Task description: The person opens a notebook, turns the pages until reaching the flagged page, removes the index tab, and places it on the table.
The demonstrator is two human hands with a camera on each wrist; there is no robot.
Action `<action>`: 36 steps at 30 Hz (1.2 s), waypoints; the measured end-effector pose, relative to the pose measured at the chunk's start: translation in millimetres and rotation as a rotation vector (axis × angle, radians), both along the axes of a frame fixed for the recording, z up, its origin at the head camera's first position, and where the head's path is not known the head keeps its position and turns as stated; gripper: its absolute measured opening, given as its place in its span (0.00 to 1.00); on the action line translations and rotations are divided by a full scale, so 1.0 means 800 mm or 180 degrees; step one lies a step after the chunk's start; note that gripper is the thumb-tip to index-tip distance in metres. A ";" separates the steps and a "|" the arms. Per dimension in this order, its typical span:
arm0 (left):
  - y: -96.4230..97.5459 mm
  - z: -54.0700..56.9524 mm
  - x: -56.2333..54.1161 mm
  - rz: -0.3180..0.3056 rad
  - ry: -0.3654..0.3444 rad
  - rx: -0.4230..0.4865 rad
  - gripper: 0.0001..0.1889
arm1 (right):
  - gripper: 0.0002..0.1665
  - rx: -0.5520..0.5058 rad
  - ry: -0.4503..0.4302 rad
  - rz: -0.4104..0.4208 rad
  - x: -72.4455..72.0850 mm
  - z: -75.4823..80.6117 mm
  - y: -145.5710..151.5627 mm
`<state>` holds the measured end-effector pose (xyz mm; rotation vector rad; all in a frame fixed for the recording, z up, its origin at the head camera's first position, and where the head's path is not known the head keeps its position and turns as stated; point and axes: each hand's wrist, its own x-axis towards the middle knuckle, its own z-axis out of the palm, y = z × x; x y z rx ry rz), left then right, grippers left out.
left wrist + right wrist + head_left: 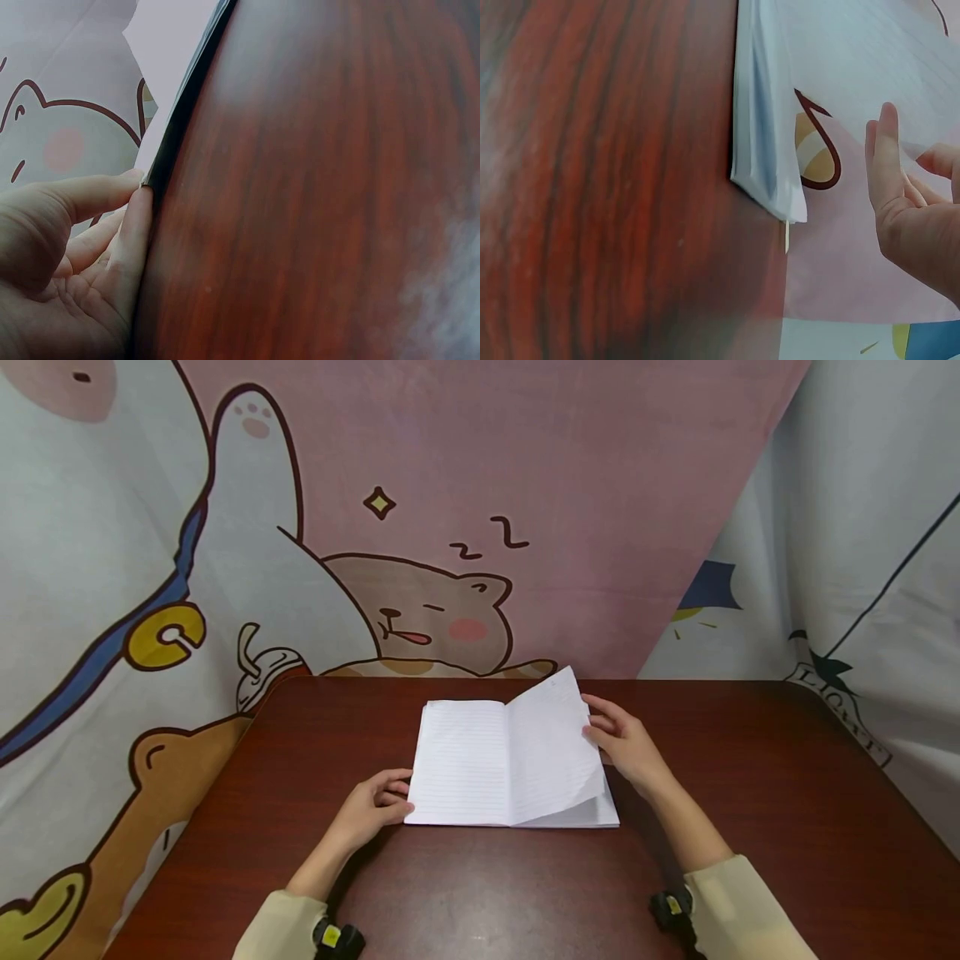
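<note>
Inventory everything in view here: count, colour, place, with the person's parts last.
Table: 1, reddish brown, foreground.
Lined notebook: 1, white, open on table.
Raised page: 1, white, over notebook's right side.
Backdrop fabric: number unclear, mainly pink and white, behind table.
Sleeping cartoon animal: 1, beige, printed on backdrop fabric.
Other cartoon prints: several, multicoloured, around it.
Wrist devices: 2, black and yellow, left and right foreground.
Sleeves: 2, cream, lower left and right.
Left grip: 1, bare, pinching notebook's left edge.
Right grip: 1, bare, pinching raised page's right edge.
</note>
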<state>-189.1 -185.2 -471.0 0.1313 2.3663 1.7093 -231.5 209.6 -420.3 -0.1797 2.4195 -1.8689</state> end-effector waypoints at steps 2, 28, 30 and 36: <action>0.000 0.000 0.000 -0.0005 0.0009 -0.0002 0.28 | 0.33 -0.0030 -0.0018 -0.0013 0.000 0.002 -0.002; -0.002 -0.005 -0.003 -0.0019 0.0005 0.0045 0.28 | 0.32 -0.0627 -0.0363 0.0086 -0.011 0.004 -0.068; -0.002 -0.004 -0.003 -0.0012 0.0001 0.0042 0.28 | 0.31 -0.0614 -0.0382 0.0093 -0.012 0.001 -0.074; -0.001 -0.004 -0.003 0.0028 -0.0015 0.0033 0.28 | 0.28 -0.0608 -0.0391 0.0176 -0.013 -0.007 -0.088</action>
